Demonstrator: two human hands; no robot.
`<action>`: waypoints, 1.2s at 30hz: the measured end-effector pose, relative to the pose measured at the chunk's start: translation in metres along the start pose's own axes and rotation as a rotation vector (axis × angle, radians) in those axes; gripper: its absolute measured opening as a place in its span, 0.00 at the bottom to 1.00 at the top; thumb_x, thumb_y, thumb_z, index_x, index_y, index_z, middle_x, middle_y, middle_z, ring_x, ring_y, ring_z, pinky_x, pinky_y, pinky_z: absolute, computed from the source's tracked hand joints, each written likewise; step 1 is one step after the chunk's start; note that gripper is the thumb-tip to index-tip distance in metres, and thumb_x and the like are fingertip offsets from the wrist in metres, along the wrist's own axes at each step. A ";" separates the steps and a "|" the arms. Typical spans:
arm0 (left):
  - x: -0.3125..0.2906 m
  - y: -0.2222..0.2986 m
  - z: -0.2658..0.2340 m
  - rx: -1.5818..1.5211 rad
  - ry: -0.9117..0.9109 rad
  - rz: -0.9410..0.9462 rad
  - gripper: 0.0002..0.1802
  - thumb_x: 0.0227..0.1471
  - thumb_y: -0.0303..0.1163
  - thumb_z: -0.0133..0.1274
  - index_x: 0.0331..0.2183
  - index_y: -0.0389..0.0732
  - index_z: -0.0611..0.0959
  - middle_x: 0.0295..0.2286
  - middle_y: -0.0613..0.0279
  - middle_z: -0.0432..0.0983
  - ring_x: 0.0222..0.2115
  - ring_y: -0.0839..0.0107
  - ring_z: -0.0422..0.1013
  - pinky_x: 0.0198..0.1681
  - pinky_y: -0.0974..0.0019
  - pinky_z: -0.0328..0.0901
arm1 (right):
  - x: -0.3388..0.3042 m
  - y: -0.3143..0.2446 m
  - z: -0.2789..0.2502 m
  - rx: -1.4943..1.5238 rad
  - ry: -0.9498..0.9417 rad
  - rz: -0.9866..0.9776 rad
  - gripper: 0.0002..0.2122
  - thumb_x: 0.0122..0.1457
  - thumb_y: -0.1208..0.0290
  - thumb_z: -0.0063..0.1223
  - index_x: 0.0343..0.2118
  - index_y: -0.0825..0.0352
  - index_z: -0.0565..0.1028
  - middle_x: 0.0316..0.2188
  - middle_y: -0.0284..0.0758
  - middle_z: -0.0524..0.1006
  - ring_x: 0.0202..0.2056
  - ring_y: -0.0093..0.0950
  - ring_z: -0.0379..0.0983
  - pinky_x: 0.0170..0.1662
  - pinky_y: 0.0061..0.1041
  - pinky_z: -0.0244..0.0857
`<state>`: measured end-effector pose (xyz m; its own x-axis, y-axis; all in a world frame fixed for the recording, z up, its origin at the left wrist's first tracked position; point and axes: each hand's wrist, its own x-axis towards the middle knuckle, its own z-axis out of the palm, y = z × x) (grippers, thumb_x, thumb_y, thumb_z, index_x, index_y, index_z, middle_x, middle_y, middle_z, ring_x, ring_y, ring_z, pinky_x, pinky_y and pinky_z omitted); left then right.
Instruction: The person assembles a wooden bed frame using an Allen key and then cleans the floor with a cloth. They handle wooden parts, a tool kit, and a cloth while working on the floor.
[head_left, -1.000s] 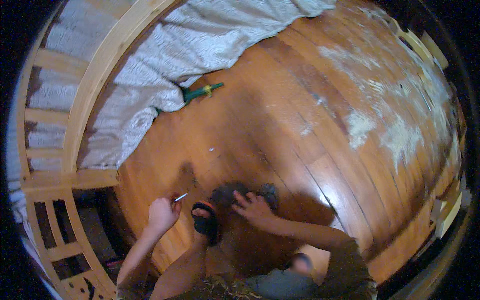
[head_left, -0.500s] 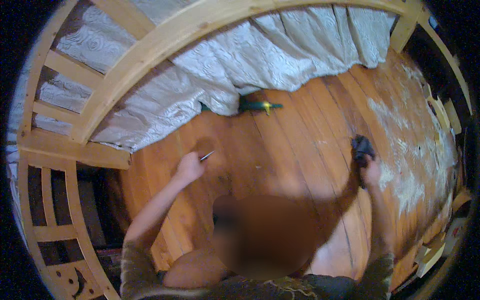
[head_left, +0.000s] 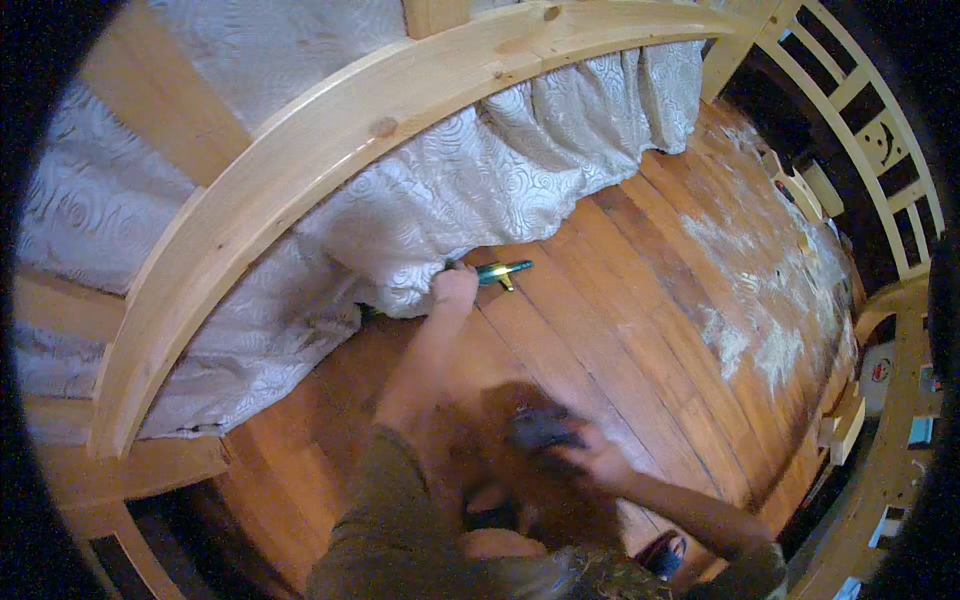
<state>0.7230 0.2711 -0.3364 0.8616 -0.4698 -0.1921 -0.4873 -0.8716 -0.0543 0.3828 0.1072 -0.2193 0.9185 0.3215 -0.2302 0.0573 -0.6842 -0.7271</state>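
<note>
My left hand [head_left: 457,288] reaches to the hem of the pale fabric [head_left: 480,190], its fingers closed around a dark green tube [head_left: 488,274] with a brass-coloured fitting. The tube lies on the wooden floor, partly under the fabric; its right end sticks out past my fingers. The slim metallic tool from the earlier frame does not show now. Lower down, in front of my body, my right hand [head_left: 598,458] holds a crumpled dark cloth [head_left: 545,427], blurred by motion.
A curved wooden bed rail [head_left: 380,130] arches over the fabric. Pale dust [head_left: 775,345] is spread on the floorboards at right, beside some wood pieces [head_left: 845,425]. Wooden slatted furniture [head_left: 885,145] stands at far right. A shoe [head_left: 663,552] shows near my right forearm.
My view has shifted. My left hand has moved forward and right, onto the green tube. My right hand has drawn the dark cloth in from the right toward my body.
</note>
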 end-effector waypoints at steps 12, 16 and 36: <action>-0.052 -0.106 -0.199 -0.442 0.326 -0.030 0.20 0.39 0.36 0.55 0.36 0.35 0.74 0.32 0.46 0.72 0.35 0.51 0.69 0.38 0.56 0.63 | 0.117 0.081 0.046 -0.193 0.154 -0.037 0.10 0.48 0.67 0.43 0.32 0.64 0.71 0.32 0.41 0.71 0.33 0.37 0.67 0.33 0.35 0.63; -0.053 -0.113 -0.208 -0.438 0.395 0.090 0.19 0.39 0.33 0.54 0.35 0.35 0.74 0.33 0.47 0.71 0.34 0.51 0.69 0.36 0.57 0.63 | 0.111 0.173 -0.057 -0.198 0.811 0.372 0.17 0.42 0.72 0.47 0.38 0.67 0.70 0.36 0.47 0.69 0.38 0.43 0.65 0.40 0.36 0.60; -0.072 -0.100 -0.203 -0.162 0.344 0.148 0.21 0.39 0.35 0.55 0.39 0.39 0.73 0.32 0.53 0.72 0.30 0.54 0.71 0.32 0.56 0.66 | 0.362 -0.028 0.126 -0.168 0.317 -0.029 0.14 0.50 0.63 0.43 0.38 0.62 0.71 0.35 0.42 0.70 0.37 0.37 0.67 0.38 0.36 0.63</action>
<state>0.7388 0.3632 -0.1178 0.7946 -0.5872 0.1541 -0.6044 -0.7890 0.1101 0.6648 0.3253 -0.3633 0.9897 0.1414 0.0205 0.1246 -0.7843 -0.6077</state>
